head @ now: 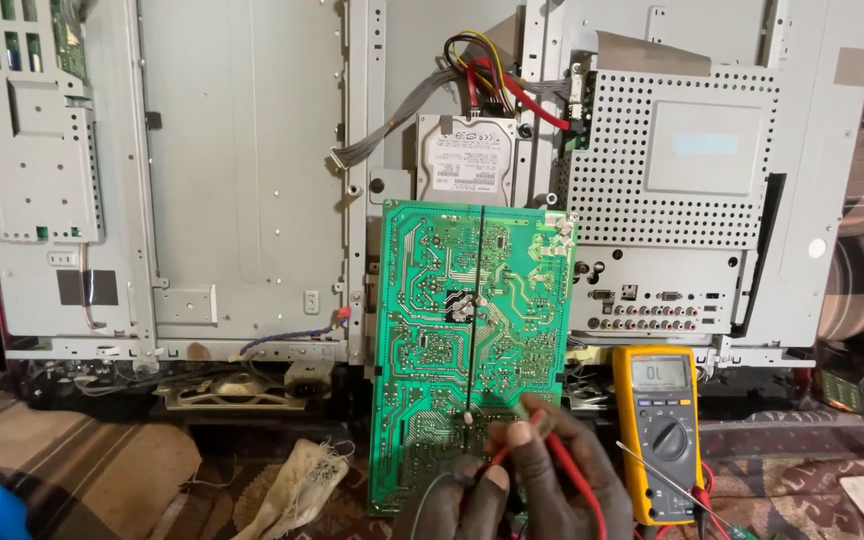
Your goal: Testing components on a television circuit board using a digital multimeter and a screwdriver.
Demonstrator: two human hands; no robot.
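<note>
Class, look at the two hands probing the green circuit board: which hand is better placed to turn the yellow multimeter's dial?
Probably the right hand: holding the red probe, it lies beside the yellow multimeter. The left hand is farther off, over the green circuit board.

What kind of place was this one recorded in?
Probably a home or informal electronics repair spot: an opened television back, a green circuit board and a yellow meter sit on patterned rugs.

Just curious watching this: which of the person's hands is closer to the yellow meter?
The right. The right hand, holding a red probe on the green circuit board, sits just beside the yellow meter; the left hand is farther away, low on the board.
</note>
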